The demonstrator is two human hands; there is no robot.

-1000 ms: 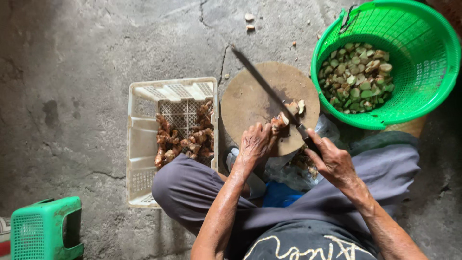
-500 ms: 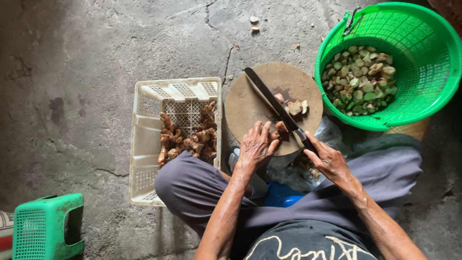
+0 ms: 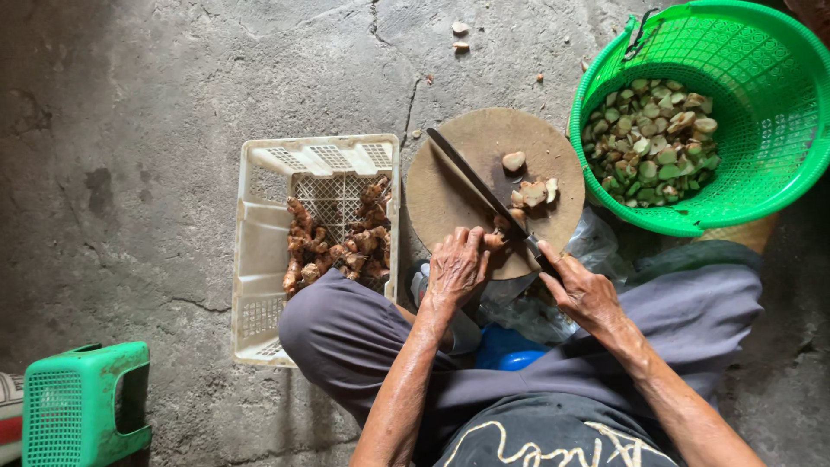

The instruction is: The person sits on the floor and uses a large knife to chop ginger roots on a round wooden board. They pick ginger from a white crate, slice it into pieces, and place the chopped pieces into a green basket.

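Gripping the handle of a long dark knife (image 3: 480,186), the right hand (image 3: 581,290) is closed around it, the blade slanting up and left across a round wooden chopping board (image 3: 450,203). The left hand (image 3: 456,270) presses fingertips down on a small brown root piece (image 3: 494,241) at the board's near edge, just beside the blade; whether blade and piece touch is hard to tell. Cut slices (image 3: 532,192) lie right of the blade, bare board left of it. A white crate (image 3: 259,251) on the left holds knobbly brown roots (image 3: 341,242); a green basket (image 3: 761,130) on the right holds cut chunks (image 3: 653,143). A green stool (image 3: 82,402) stands well apart on cracked concrete.
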